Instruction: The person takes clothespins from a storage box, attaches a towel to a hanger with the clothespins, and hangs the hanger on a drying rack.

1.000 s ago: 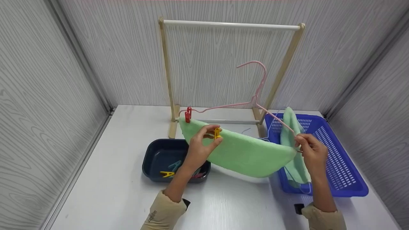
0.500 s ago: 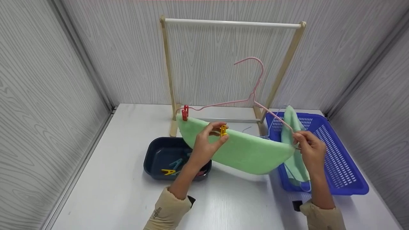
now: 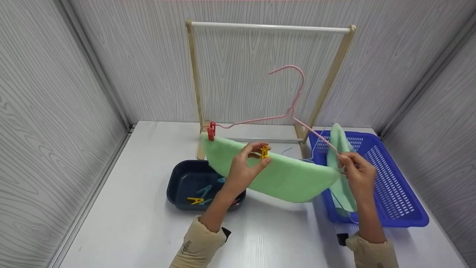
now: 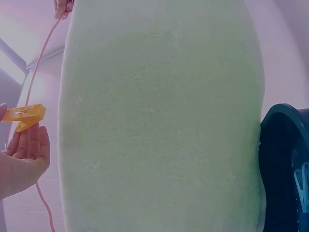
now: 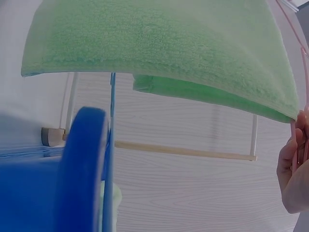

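A light green towel [image 3: 286, 178] hangs folded over the lower bar of a pink wire hanger [image 3: 260, 119]. At the hanger's left end a red clothespin [image 3: 211, 132] clips the towel. My left hand [image 3: 241, 171] pinches a yellow clothespin [image 3: 264, 152] between thumb and fingers, in front of the towel's top edge. In the left wrist view that yellow clothespin [image 4: 26, 115] sits beside the towel [image 4: 159, 121], apart from it. My right hand [image 3: 359, 173] grips the hanger's right corner, also seen in the right wrist view, where the towel [image 5: 159, 38] hangs beside the hand [image 5: 294, 164].
A dark blue tub [image 3: 182, 186] with several clothespins stands on the left of the white table. On the right, a blue basket [image 3: 394, 186] holds another green towel [image 3: 338, 149] on a blue hanger. Behind stands a wooden rack with a white top rail [image 3: 267, 26].
The hanger and towel have shifted a little to the left, with my right hand. My left hand has moved slightly right along the towel's top edge, carrying the yellow clothespin.
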The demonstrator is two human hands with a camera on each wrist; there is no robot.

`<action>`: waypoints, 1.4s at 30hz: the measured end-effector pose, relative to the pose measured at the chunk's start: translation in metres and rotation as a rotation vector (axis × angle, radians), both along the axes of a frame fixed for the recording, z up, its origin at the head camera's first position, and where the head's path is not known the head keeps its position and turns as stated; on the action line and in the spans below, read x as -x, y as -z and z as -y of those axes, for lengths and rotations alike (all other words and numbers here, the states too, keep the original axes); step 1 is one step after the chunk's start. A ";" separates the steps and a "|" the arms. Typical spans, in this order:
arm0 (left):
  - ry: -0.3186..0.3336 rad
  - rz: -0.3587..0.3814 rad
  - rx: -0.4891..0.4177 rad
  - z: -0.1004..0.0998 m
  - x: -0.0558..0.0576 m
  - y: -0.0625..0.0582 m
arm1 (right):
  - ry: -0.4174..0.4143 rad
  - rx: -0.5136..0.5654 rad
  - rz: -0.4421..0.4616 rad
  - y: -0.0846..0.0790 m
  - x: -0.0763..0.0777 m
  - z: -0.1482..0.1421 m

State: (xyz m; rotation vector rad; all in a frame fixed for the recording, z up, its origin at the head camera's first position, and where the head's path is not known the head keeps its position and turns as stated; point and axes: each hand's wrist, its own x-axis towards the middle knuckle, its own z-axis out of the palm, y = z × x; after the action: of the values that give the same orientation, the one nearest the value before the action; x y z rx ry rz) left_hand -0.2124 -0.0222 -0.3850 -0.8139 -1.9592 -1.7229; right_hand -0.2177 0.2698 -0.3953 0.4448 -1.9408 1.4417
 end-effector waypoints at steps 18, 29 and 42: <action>0.065 0.013 -0.003 -0.019 -0.011 -0.016 | -0.013 0.018 0.017 -0.016 -0.012 0.015; 0.075 0.049 0.015 -0.030 -0.004 0.000 | -0.022 0.003 0.022 -0.017 -0.014 0.016; 0.094 0.082 0.029 -0.041 -0.005 0.002 | 0.003 0.020 0.050 -0.014 -0.012 0.015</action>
State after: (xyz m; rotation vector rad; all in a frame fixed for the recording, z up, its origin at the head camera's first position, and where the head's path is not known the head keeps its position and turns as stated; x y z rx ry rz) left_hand -0.2078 0.0190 -0.3872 -0.8715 -2.0330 -1.8122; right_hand -0.2059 0.2553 -0.3814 0.4002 -1.9640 1.4823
